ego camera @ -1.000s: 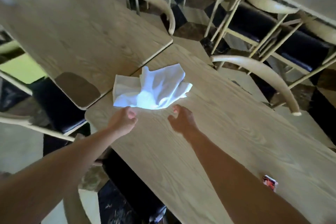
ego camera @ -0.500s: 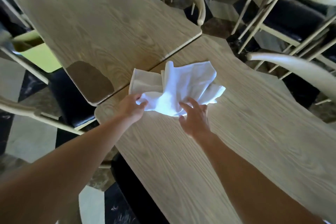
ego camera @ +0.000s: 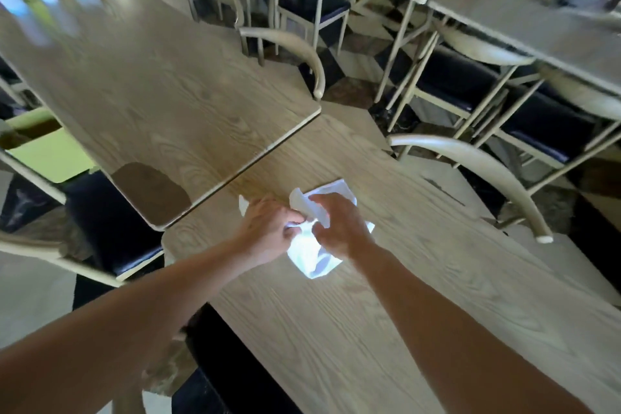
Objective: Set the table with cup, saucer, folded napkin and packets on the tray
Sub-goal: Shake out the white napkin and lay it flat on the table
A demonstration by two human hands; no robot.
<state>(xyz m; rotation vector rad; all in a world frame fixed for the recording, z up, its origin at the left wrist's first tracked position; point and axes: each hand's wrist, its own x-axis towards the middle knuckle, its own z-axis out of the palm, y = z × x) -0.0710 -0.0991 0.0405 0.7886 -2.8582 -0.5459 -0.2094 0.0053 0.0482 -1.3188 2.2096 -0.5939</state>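
Note:
A crumpled white napkin [ego camera: 312, 257] is bunched between both hands just above the near wooden table [ego camera: 369, 329]. My left hand [ego camera: 265, 232] pinches its left side. My right hand [ego camera: 339, 228] grips the cloth from the right, and part of it sticks up behind the fingers. Most of the napkin is hidden under the hands. No cup, saucer, packets or tray are in view.
A second wooden table [ego camera: 151, 84] butts against the near one at the far left. Curved chair backs [ego camera: 477, 165] stand along the right edge, with more tables and dark-seated chairs [ego camera: 453, 77] behind. A chair seat [ego camera: 111, 228] sits at the left.
Both hands have closed on the napkin and gathered it into a bunch; it lay spread on the table before. The view has tilted up, showing more of the room.

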